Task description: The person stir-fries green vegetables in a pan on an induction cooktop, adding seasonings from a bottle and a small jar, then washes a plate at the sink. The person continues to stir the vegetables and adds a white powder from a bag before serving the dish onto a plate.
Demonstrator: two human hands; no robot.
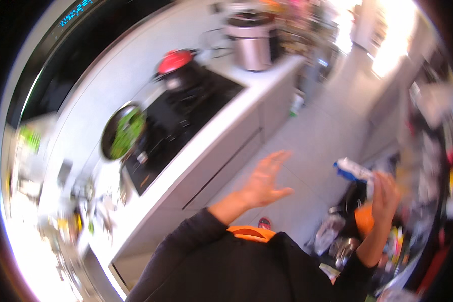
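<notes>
My left hand (264, 183) is held out over the floor in front of the counter, fingers apart and nothing in it. To the right, my right hand (385, 194) grips a white and blue packet (352, 169), blurred by motion, above a crowd of goods. A wok (107, 141) holding chopped green vegetables (130, 134) sits tilted in the view at the near-left part of the black cooktop (162, 139). Some utensil seems to rest among the greens, but blur hides its shape.
A dark pot with a red lid (174, 62) stands at the cooktop's far side. Beyond it is a silver and black electric cooker (253, 47) on the white counter (211, 151). Plastic bags (328, 232) and mixed items crowd the right. A range hood (75, 56) hangs at upper left.
</notes>
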